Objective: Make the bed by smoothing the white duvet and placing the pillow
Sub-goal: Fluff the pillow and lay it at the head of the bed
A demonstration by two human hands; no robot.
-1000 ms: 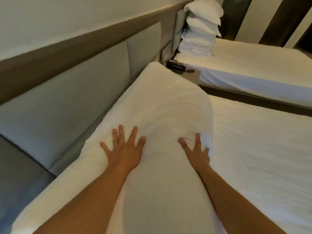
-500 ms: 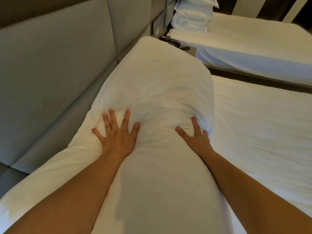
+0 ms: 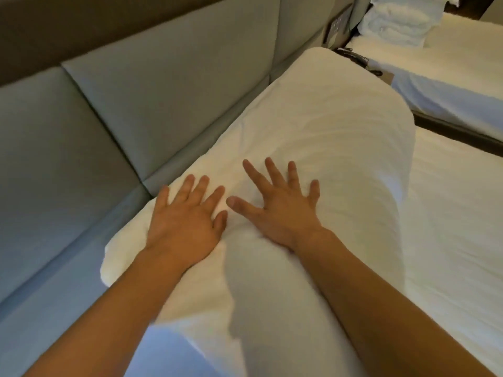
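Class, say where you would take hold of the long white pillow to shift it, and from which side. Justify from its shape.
Probably its rounded long edge facing the duvet, held at two spots well apart. The pillow lies lengthwise against the headboard, so that side is blocked; being long and soft, one central grip would let it sag.

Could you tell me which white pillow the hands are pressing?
The long white pillow beside the grey padded headboard, under the left hand and right hand; the stacked white pillows sit on the far bed.
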